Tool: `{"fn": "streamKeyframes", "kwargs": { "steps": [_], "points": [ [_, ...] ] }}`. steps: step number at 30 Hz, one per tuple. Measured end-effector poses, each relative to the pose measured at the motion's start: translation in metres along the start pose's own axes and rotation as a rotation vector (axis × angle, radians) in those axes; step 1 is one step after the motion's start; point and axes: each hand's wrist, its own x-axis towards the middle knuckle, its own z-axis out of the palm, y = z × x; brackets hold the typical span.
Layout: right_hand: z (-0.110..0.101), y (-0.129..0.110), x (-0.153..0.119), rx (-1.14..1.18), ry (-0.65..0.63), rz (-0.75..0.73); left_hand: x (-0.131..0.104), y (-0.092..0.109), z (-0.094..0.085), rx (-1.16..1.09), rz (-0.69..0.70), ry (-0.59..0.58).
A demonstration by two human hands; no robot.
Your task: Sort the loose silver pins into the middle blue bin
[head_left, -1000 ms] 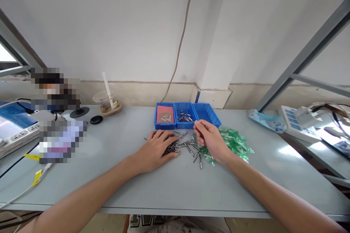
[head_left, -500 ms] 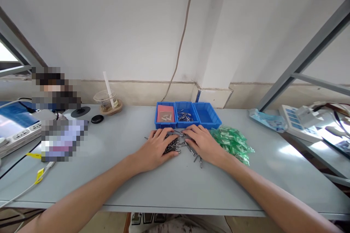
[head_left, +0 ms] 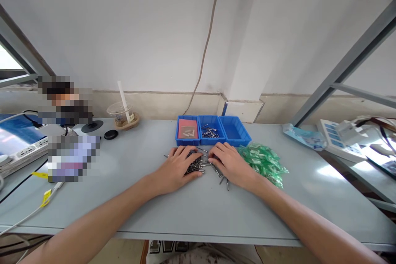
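Note:
My left hand (head_left: 175,170) rests on the table, thumb and fingers spread around a pile of small metal pins (head_left: 195,165). It covers the pile's left side. Across from it, my right hand (head_left: 231,164) is curled at the pile's right edge, thumb and index fingertips close together. Whatever lies between those tips is hidden. Several loose metal pins (head_left: 222,180) lie under and beside the right palm. Just beyond the hands stand three blue bins: a left bin (head_left: 187,142) holding a red card and a small clear bag, a middle bin (head_left: 213,142) with metal pins, and a right bin (head_left: 235,130).
Green plastic bags (head_left: 262,161) are heaped right of my right hand. A light blue packet (head_left: 305,137) and a power strip (head_left: 337,142) lie farther right. On the left are a black round object (head_left: 110,134), a lidded cup (head_left: 122,111) and cables.
My right index finger has drawn back from a pin near the bins toward the thumb, leaving that pin on the table. My left hand stays in place.

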Motion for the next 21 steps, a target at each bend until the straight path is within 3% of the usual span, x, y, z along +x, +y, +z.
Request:
{"fn": "streamKeyframes", "kwargs": {
  "steps": [12,21],
  "points": [
    [0.003,-0.001,0.001,0.051,-0.003,0.059,0.0,0.0,0.001,-0.007,0.003,0.001],
    [-0.009,-0.007,0.004,0.226,0.17,0.149,0.0,0.0,0.0,0.011,-0.004,-0.012]
  ]
}}
